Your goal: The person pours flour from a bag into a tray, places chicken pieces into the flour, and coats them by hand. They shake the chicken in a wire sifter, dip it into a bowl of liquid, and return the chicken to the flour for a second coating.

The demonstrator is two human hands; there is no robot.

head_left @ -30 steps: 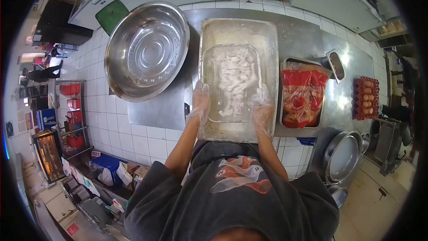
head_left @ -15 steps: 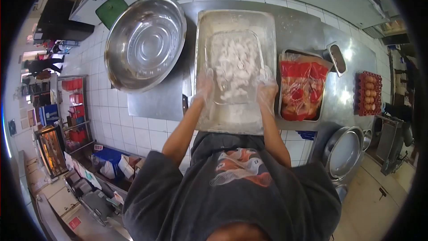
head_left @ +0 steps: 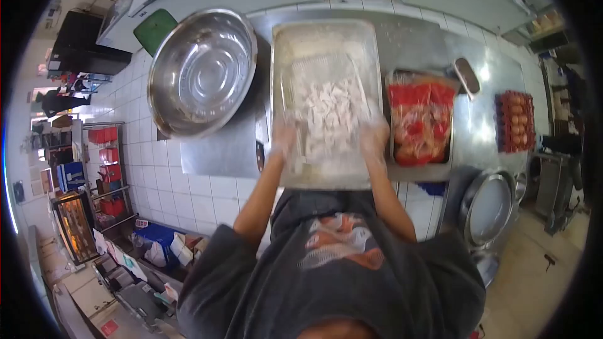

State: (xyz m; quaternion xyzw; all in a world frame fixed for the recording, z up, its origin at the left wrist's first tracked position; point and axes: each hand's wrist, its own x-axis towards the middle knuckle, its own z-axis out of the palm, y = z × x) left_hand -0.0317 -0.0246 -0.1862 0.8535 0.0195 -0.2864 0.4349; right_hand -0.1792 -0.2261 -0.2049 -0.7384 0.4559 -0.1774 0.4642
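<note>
A deep rectangular metal pan dusted with white flour lies in front of me. Inside it is a rectangular mesh basket carrying several flour-coated pieces, whose kind I cannot make out. My left hand, in a clear plastic glove, grips the basket's left side. On the opposite side my right hand, gloved likewise, holds the basket's right edge. Both hands are closed and smeared by motion, so single fingers are hard to see.
A large steel bowl stands left, near a knife. To the right are a tray with bagged food, a small metal container, eggs and a round pot. The steel table bears most of these.
The basket has shifted within the pan, and the pieces have slid towards me with less loose flour over them. My hands still hold both sides. The whole view has tilted slightly.
</note>
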